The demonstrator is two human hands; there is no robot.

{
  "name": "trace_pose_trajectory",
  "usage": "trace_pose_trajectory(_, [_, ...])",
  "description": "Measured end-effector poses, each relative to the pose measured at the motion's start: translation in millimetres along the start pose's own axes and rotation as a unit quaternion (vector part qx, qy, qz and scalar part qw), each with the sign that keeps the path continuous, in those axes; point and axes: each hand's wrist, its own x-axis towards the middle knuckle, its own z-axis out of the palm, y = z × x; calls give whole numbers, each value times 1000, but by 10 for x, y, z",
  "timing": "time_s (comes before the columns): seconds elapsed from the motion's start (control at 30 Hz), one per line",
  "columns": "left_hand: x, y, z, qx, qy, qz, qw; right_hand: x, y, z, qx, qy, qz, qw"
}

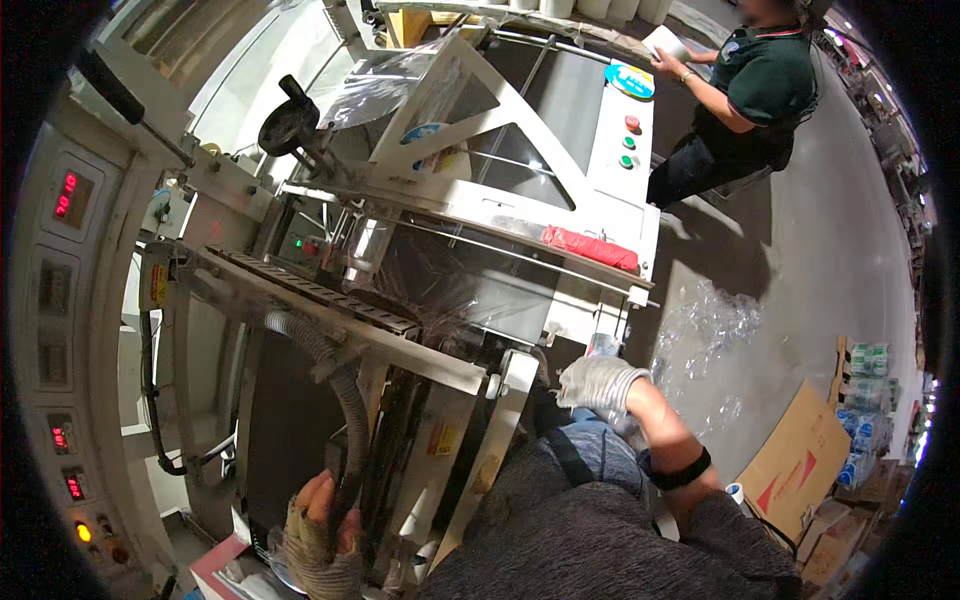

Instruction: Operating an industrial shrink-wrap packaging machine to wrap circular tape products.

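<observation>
My left hand [322,548], in a worn knit glove with bare fingertips, is at the lower edge beside the machine frame. Its fingers and thumb stand apart, and I see nothing held between them. Close above it runs a grey corrugated hose [345,400]. My right hand [600,384], in a pale knit glove, is in front of my waist by the machine's near right corner. Its fingers curl closed; a small clear and bluish thing [603,345] shows just past them, its kind unclear. Clear plastic film [430,290] lies in the packing machine [480,375] ahead.
A control panel [65,330] with red displays stands at left. A black hand crank [290,125], a red wrapped bundle [590,247] and a red button [632,122] sit on the machine. Crumpled film [705,325] and cardboard [795,465] lie right. A person [765,85] holds something white.
</observation>
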Motion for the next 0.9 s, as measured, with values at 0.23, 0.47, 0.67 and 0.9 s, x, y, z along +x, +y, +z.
trace_pose_trajectory(0.23, [142, -171, -21, 43, -3, 66, 997, 56, 86, -162, 1, 57, 51, 997])
trace_pose_trajectory(0.47, [296, -378, -197, 95, -38, 56, 993, 118, -3, -393, 19, 113, 120, 986])
trace_pose_trajectory(0.67, [517, -597, -280, 127, -59, 55, 989, 247, 113, -354, 32, 150, 95, 984])
trace_pose_trajectory(0.9, [674, -798, -244, 173, -69, 59, 981, 459, 331, -151, 14, 149, 122, 981])
